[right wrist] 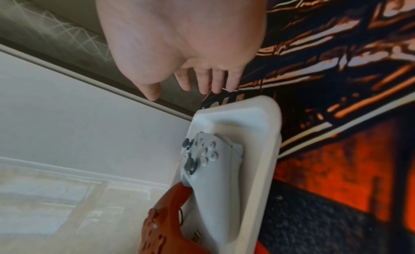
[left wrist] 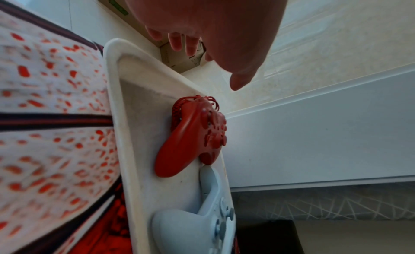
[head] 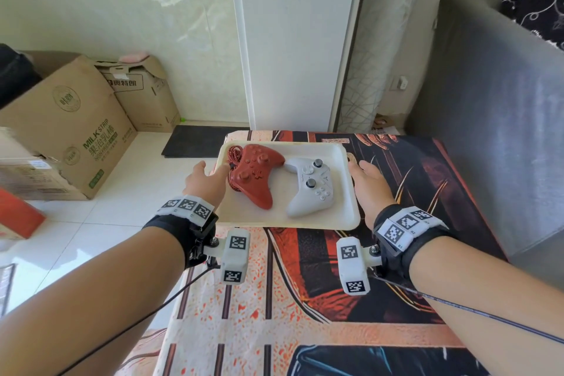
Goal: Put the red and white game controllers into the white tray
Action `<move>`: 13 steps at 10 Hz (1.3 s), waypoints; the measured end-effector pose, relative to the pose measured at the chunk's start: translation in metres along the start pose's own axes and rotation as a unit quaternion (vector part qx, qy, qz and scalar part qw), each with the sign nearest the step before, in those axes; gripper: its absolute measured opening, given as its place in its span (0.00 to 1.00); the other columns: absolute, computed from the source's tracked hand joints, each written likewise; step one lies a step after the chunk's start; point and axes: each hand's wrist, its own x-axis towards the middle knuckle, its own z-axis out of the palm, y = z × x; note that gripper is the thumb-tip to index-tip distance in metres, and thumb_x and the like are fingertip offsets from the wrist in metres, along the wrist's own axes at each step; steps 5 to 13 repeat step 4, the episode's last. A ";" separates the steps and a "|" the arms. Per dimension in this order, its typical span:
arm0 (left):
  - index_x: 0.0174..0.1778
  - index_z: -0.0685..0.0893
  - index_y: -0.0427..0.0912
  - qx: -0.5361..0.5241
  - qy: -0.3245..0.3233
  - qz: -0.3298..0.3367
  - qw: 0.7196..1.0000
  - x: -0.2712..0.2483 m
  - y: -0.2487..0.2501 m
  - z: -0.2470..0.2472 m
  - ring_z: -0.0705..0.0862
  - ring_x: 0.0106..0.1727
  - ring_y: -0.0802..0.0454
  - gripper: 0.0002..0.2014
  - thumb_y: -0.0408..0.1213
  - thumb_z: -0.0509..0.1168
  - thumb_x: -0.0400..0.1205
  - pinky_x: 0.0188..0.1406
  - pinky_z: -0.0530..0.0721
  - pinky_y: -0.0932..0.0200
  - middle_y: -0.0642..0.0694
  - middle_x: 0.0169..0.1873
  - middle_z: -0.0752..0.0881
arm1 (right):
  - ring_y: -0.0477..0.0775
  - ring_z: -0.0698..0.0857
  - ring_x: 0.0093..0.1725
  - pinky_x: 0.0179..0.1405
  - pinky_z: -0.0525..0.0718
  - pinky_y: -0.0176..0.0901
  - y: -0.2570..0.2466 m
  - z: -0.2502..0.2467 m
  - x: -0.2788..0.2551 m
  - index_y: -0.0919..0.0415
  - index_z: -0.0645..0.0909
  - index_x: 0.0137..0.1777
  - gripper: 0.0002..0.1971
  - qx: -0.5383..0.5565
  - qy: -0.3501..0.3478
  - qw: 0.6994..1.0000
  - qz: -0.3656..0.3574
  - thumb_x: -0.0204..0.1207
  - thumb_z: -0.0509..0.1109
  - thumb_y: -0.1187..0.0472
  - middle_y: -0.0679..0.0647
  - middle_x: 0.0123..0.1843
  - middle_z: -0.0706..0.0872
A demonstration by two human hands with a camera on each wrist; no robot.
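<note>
White tray (head: 287, 221) on the far left part of a desk covered by a printed orange, black and cream cloth (head: 305, 299). Red controller (head: 256, 175) lying in the tray's left half, face up, grips toward the near side; its braided red cable (head: 235, 156) bunched at the tray's far left corner. White controller (head: 311, 189) in the tray's right half, face up, grey sticks visible. Far grips of the two controllers touching or nearly so at the tray's middle; cannot tell which.

Left hand (head: 207, 181) at the tray's left rim, fingers straight and loosely spread, holding nothing. From the left wrist view, left hand (left wrist: 202, 27) clear of the tray (left wrist: 125, 151), thumb tip above the red controller (left wrist: 193, 139) without contact; white controller (left wrist: 191, 226) nearer the bottom of that view.

Right hand (head: 370, 183) just beside the tray's right rim, fingers relaxed and spread, empty. From the right wrist view, right hand (right wrist: 179, 36) off the tray (right wrist: 260, 151), fingertips beyond its far corner; white controller (right wrist: 215, 169) against the right wall, red controller (right wrist: 161, 222) partly in view below it.

Off the desk to the left: cardboard boxes (head: 76, 125) on a white tiled floor (head: 100, 223). Grey upholstered panel (head: 488, 116) to the right, white door panel (head: 299, 40) beyond.
</note>
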 end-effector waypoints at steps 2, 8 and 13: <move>0.84 0.62 0.44 -0.039 0.005 0.064 0.997 -0.031 0.028 -0.033 0.71 0.79 0.39 0.37 0.55 0.60 0.80 0.75 0.71 0.42 0.41 0.83 0.69 | 0.56 0.78 0.71 0.71 0.74 0.52 -0.028 -0.012 -0.027 0.58 0.73 0.74 0.25 0.000 0.007 0.998 -0.066 0.80 0.62 0.47 0.53 0.71 0.80; 0.83 0.65 0.44 -0.071 0.038 0.157 0.984 -0.078 0.066 -0.069 0.82 0.64 0.47 0.33 0.53 0.61 0.82 0.62 0.79 0.52 0.42 0.80 0.73 | 0.50 0.78 0.71 0.74 0.74 0.53 -0.073 -0.033 -0.059 0.58 0.74 0.75 0.25 0.052 0.007 0.987 -0.151 0.80 0.62 0.48 0.52 0.72 0.79; 0.83 0.65 0.44 -0.071 0.038 0.157 0.984 -0.078 0.066 -0.069 0.82 0.64 0.47 0.33 0.53 0.61 0.82 0.62 0.79 0.52 0.42 0.80 0.73 | 0.50 0.78 0.71 0.74 0.74 0.53 -0.073 -0.033 -0.059 0.58 0.74 0.75 0.25 0.052 0.007 0.987 -0.151 0.80 0.62 0.48 0.52 0.72 0.79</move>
